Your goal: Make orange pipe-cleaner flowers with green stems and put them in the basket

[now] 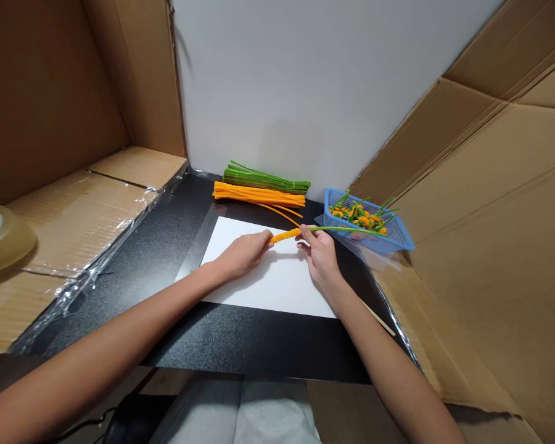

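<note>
Left hand [244, 254] and right hand [322, 254] hold a slender, ridged orange coil [285, 235].

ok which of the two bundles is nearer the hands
The orange bundle: it lies in front of the green one, on the side nearer the white sheet.

Looked bright on the white paper [277, 285] and far wall [305, 80], dim inside the left cardboard [41, 80]. Glared off the left of the black table [139, 253]. Threw a soft shadow beneath the left hand [246, 254]. Stretched the tape roll [9, 243] at the left edge, but came out mostly sharp.
</note>
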Motion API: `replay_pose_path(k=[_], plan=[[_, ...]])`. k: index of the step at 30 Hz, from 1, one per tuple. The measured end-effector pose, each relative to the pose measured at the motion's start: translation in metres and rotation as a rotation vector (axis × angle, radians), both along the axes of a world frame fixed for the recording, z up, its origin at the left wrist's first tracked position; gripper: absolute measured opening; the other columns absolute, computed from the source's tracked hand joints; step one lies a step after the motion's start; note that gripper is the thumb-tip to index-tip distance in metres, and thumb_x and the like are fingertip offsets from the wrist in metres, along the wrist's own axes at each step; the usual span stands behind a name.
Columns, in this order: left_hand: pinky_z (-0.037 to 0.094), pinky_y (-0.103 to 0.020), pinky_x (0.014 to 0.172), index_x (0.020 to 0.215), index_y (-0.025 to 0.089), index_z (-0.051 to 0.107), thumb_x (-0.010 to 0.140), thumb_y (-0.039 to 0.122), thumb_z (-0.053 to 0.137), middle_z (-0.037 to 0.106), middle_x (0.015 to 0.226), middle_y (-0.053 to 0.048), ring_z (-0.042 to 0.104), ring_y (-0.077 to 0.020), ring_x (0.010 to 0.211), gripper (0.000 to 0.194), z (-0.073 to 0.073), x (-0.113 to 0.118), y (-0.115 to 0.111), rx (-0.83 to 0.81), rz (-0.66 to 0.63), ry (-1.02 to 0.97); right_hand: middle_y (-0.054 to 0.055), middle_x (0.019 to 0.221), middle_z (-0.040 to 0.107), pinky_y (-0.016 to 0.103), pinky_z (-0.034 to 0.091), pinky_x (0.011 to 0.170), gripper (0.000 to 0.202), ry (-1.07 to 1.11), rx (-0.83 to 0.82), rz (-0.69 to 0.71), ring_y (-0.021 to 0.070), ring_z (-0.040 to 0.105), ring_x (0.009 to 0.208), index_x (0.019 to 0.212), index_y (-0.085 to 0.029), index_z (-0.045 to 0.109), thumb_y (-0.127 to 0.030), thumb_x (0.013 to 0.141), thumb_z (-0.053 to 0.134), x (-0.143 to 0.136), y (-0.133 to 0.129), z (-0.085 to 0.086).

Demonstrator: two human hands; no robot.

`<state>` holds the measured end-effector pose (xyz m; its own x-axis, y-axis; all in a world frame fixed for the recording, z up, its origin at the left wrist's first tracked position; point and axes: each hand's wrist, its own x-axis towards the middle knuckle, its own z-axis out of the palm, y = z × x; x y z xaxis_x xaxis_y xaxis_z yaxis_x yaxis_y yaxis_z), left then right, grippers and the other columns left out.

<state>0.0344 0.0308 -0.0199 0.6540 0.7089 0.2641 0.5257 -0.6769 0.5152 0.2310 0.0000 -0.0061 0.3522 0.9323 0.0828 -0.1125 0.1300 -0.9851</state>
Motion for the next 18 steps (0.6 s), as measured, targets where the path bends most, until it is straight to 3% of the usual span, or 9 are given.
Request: replay_pose_path(k=[6, 10, 15, 18], plan=[[0.038, -0.029, 0.063, 0.094, 0.021, 0.05, 0.095, 0.019, 0.037, 0.066, 0.086, -0.004, 0.058, -0.0198, 0.07, 0.013, 0.0049, -0.0003, -0.0058, 0.023, -0.03, 0.064, 0.001, 0.075, 0.063, 0.026, 0.045, 0.054, 0.04, -0.059, 0.024, 0.005, 0.014, 0.06, 0.066, 0.076, -0.02, 0.062, -0.051, 0.063, 0.084, -0.0001, -0.0006, -0.0005], [0.038, -0.029, 0.063, 0.097, 0.021, 0.049, 0.099, 0.025, 0.034, 0.066, 0.084, -0.005, 0.06, -0.0206, 0.07, 0.016, 0.004, -0.0014, -0.0059, 0.004, 0.031, 0.074, 0.0, 0.068, 0.062, 0.026, 0.045, 0.055, 0.037, -0.129, 0.027, 0.081, 0.0136, 0.058, 0.062, 0.073, -0.019, 0.064, -0.05, 0.065, 0.083, -0.0031, -0.0013, -0.0037], [0.039, -0.031, 0.063, 0.1, 0.02, 0.05, 0.103, 0.038, 0.032, 0.068, 0.089, -0.008, 0.062, -0.0242, 0.073, 0.025, 0.0053, -0.0012, -0.0046, 0.06, 0.058, 0.116, 0.0, 0.068, 0.063, 0.026, 0.045, 0.056, 0.032, -0.219, 0.12, 0.01, 0.014, 0.059, 0.063, 0.074, -0.02, 0.064, -0.047, 0.072, 0.08, -0.0015, -0.0003, -0.0063], [0.041, -0.032, 0.064, 0.1, 0.02, 0.051, 0.103, 0.038, 0.031, 0.07, 0.091, -0.01, 0.063, -0.0251, 0.074, 0.027, 0.0054, -0.0002, -0.0038, 0.057, 0.055, 0.174, 0.0, 0.069, 0.064, 0.027, 0.046, 0.057, 0.031, -0.262, 0.118, 0.023, 0.0144, 0.059, 0.063, 0.075, -0.02, 0.065, -0.048, 0.073, 0.079, -0.0016, -0.0013, -0.0067]])
